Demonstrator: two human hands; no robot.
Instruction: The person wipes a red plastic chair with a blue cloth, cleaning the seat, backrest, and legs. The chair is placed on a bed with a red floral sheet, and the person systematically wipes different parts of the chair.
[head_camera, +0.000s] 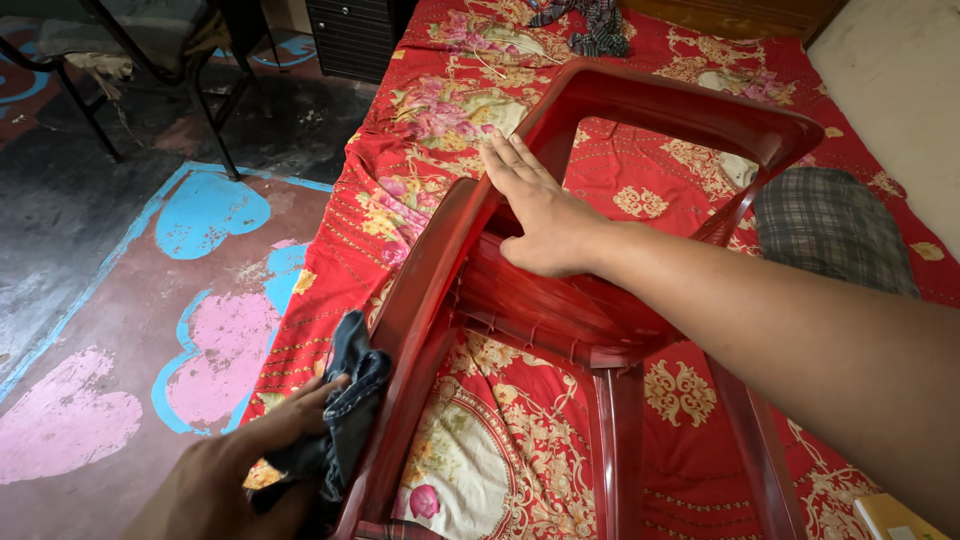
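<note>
Chair (600, 300) of red plastic lying tipped on bed (400, 200), right hand (545, 215) fingers released, flat on its seat, left hand (235, 480) fingers clenched around dark cloth (350, 410) against chair's leg.

Right hand (545, 215) flat, fingers extended; left hand (235, 475) clenched.
</note>
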